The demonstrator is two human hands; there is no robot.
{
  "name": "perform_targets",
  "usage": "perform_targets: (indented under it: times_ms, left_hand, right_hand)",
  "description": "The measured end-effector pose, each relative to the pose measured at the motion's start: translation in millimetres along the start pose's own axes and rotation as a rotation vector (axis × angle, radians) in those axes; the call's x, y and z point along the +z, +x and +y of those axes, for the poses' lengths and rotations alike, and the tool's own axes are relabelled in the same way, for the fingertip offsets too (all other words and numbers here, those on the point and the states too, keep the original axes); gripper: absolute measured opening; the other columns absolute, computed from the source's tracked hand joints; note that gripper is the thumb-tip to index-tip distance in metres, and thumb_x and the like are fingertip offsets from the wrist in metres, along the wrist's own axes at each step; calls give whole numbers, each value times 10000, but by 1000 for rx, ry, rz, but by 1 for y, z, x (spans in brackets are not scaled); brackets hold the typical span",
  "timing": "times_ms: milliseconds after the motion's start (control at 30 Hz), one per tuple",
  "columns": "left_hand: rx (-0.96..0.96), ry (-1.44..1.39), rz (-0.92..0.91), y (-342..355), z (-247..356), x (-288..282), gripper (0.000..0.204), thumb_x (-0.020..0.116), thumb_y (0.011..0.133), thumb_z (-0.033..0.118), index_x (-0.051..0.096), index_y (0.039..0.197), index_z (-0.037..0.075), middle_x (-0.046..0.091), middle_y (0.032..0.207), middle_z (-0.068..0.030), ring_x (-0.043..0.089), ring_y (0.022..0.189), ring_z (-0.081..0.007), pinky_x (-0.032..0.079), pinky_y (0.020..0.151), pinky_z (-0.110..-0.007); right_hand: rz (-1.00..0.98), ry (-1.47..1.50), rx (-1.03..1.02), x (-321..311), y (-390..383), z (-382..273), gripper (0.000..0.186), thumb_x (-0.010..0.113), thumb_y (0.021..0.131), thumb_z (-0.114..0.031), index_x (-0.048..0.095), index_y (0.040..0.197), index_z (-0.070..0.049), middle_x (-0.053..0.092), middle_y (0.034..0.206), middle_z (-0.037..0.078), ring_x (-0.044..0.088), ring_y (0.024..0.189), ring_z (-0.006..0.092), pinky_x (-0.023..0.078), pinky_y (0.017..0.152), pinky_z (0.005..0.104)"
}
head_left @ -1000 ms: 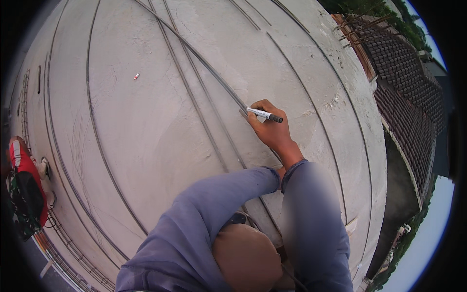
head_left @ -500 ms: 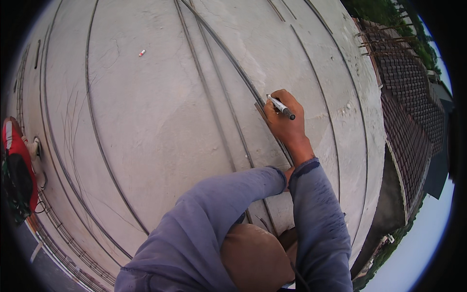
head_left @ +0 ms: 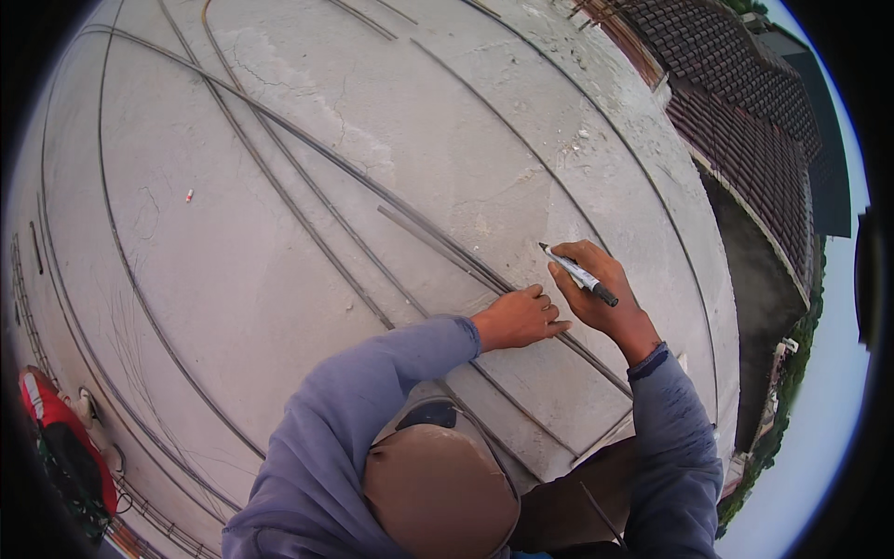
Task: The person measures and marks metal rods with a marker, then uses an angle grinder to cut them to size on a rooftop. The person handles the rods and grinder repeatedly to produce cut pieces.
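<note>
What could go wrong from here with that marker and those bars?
Long bars lie side by side under the left hand; they might roll or shift if pressed unevenly.

The marker in the right hand has its dark tip pointing away from those bars, so a stray mark seems possible.

Other bars lie across the slab, some near a co-worker; a foot might catch on one.

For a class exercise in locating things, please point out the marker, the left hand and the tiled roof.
Marker (head_left: pixel 582 277): head view, on its white barrel.
Left hand (head_left: pixel 516 319): head view, on its back.
Tiled roof (head_left: pixel 736 126): head view, amid its tiles.
</note>
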State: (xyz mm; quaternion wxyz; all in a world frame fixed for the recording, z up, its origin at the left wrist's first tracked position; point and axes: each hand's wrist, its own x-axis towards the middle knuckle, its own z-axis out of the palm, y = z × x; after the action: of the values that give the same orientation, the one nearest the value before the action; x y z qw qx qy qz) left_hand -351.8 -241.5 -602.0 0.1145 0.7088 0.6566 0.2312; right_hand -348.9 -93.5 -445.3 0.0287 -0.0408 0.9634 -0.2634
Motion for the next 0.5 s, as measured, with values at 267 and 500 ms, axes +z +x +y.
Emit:
perform_targets:
  times_ms: [267, 500]
  left_hand:
    - [-55, 111, 78, 20, 49, -16, 287, 745, 1026, 356, 764, 1267, 200, 734, 1373, -5, 647, 1294, -253, 489, 1087, -482]
    - [-92, -55, -116, 134, 93, -24, 221, 699, 1075, 292, 733, 1135, 82, 773, 974, -159, 734, 820, -403, 544, 716, -514]
  right_hand:
    - [352, -9, 610, -182, -252, 48, 222, 785, 1059, -252, 749, 1103, -38, 758, 892, 87, 716, 818, 177, 557, 743, 332]
    - [998, 65, 982, -196, -553, 9, 299, 736, 1103, -327, 727, 1050, -33, 551, 663, -54, 446, 614, 46, 347, 571, 293]
